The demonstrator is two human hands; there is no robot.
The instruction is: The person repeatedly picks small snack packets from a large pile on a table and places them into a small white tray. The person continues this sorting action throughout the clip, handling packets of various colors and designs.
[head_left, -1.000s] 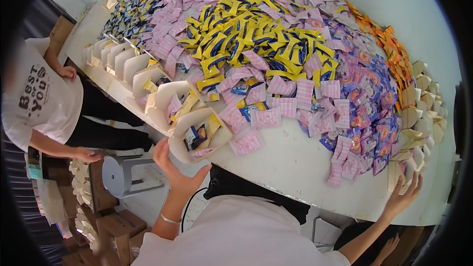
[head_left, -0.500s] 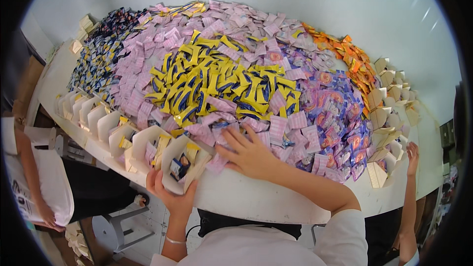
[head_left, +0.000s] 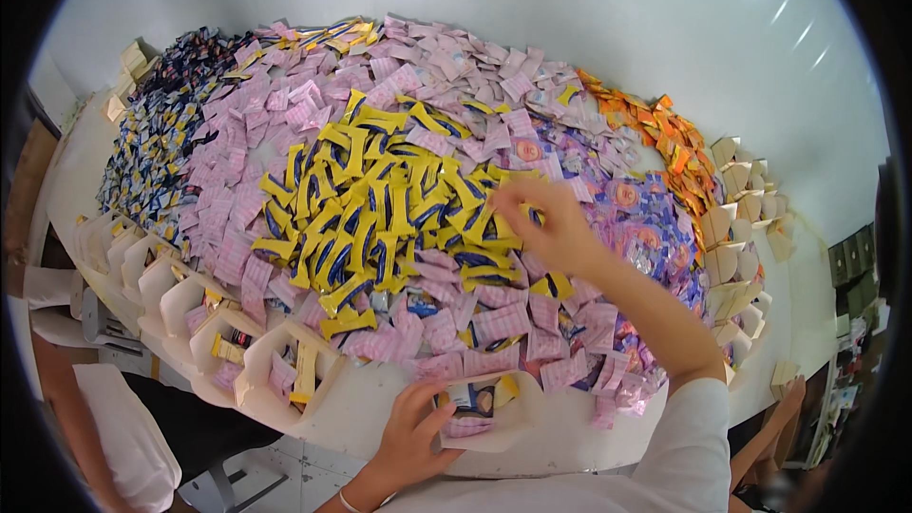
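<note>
My left hand [head_left: 413, 442] is closed round the side of a small cream cardboard box [head_left: 513, 429] at the table's front edge. Inside the box lie a dark blue packet [head_left: 472, 399], a yellow packet [head_left: 505, 389] and a pink packet [head_left: 467, 427]. My right hand [head_left: 546, 223] is over the right side of a heap of yellow-and-blue packets [head_left: 380, 199]. Its fingers are curled together in a pinch, slightly blurred, and what they hold cannot be made out. Pink checked packets [head_left: 499, 323] lie between the two hands.
Filled cream boxes [head_left: 285, 375] line the left front edge; more boxes [head_left: 731, 228] stand at the right. Purple packets [head_left: 646, 228], orange packets [head_left: 665, 133] and small dark blue packets [head_left: 152, 133] cover the white table [head_left: 380, 413]. Another person's arm [head_left: 769, 432] shows at right, another person at left.
My left hand has brought the box rightward, away from the row; a pink packet now shows in it. My right hand has gone from the pink packets up to the yellow heap.
</note>
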